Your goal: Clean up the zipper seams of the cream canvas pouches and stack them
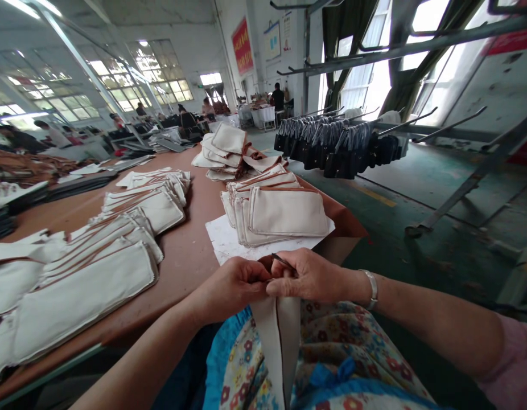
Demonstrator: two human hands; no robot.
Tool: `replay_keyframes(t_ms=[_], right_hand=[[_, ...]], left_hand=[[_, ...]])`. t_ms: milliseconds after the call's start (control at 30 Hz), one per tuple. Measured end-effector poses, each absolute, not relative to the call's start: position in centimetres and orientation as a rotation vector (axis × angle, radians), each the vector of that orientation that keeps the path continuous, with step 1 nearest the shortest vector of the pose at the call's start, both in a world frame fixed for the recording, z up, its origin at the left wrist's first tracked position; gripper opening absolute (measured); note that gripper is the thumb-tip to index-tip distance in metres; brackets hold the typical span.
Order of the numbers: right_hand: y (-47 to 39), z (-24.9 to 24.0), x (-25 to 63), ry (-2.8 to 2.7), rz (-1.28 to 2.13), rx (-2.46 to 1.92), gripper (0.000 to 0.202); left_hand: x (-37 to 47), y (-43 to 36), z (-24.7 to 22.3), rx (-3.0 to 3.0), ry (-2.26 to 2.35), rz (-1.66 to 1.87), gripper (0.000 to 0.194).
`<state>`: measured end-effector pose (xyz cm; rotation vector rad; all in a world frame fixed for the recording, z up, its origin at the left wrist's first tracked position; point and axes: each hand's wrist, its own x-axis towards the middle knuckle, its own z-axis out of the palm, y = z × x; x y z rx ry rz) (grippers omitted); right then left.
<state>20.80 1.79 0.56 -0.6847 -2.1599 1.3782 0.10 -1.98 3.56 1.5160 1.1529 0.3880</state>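
Observation:
My left hand [238, 281] pinches the top edge of a cream fabric piece [289, 347] that hangs down over my lap. This piece has a dark line along its middle, and a bit of brown shows at its top. Fingers closed, my right hand [310, 275] meets the left at that same edge. A thin dark tool [283, 261] sticks out of the right fist; its tip and exact kind are hidden. Just beyond my hands, a stack of cream pouches [287, 212] with brown edging lies on a white sheet [223, 242].
Rows of cream pouches [88, 290] cover the left of the brown-topped table [195, 228]. Another pile [225, 145] lies farther back. To the right, a metal rack [451, 199] carries several dark bags [340, 151]. People [278, 98] are at the back of the room.

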Motion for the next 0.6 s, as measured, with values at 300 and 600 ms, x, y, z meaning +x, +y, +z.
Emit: replay_keyframes(t_ms=[300,600], right_hand=[[1.0,-0.2,20.4,-2.07,1.279,-0.684,0.007],[1.1,-2.1,21.8,-2.334,0.48,-0.233,0.015]], left_hand=[[0.1,-2.2,3.4,1.572,1.244,0.38,0.02],[-0.2,-2.2,3.4,1.148,1.096,0.47,0.044]])
